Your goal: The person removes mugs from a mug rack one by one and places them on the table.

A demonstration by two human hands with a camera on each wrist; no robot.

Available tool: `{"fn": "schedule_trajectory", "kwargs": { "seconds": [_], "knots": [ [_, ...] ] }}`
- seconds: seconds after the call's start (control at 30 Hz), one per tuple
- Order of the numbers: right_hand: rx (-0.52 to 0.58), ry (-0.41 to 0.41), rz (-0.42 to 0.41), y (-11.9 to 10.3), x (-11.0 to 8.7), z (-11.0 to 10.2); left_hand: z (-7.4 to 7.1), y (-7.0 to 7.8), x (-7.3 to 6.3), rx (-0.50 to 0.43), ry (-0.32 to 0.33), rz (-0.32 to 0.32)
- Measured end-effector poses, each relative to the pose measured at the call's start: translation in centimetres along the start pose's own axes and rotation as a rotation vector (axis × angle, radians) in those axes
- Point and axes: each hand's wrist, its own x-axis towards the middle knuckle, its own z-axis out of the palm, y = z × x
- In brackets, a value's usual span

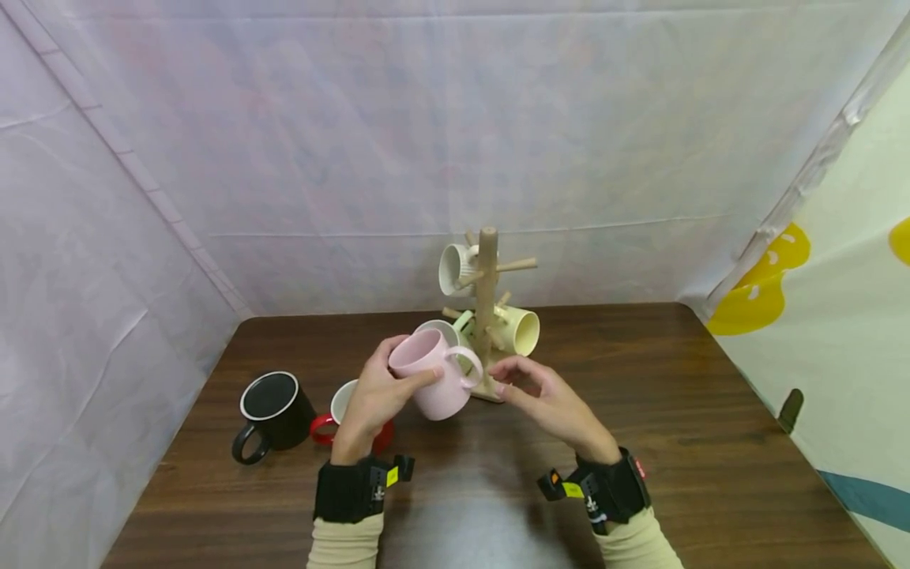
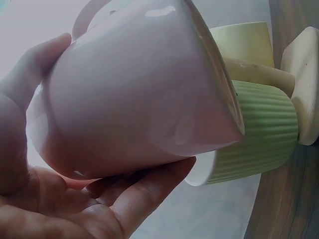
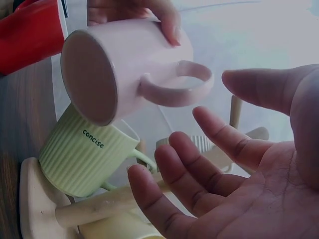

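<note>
A pink mug (image 1: 442,386) is gripped around its body by my left hand (image 1: 375,395), tilted, its handle turned to the right. In the left wrist view the thumb and fingers clasp the mug's sides. My right hand (image 1: 558,407) holds nothing; its fingers are spread and loosely bent near the pink mug's handle (image 3: 174,92). Behind the pink mug, a green ribbed mug (image 3: 89,154) marked "concise" hangs on the wooden mug tree (image 1: 486,292). A white ribbed mug (image 1: 455,269) hangs at the upper left, a yellow mug (image 1: 517,330) at the lower right.
On the brown table (image 1: 675,442), a black mug (image 1: 284,415) stands at the left. A red mug (image 3: 32,35) with a white inside is beside it, partly hidden by the left hand in the head view. White fabric (image 1: 455,142) hangs behind the table.
</note>
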Motion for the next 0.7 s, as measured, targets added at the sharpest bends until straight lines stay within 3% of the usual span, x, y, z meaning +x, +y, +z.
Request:
{"fn": "schedule_trajectory", "kwargs": {
  "seconds": [0.5,0.7],
  "knots": [
    [0.075,0.026,-0.007,-0.6,-0.2,0.3,1.0,-0.2,0.0,0.064,-0.045,0.009],
    [0.089,0.035,-0.019,-0.7,-0.1,0.4,1.2,-0.3,-0.1,0.073,-0.064,0.04]
  ]
}}
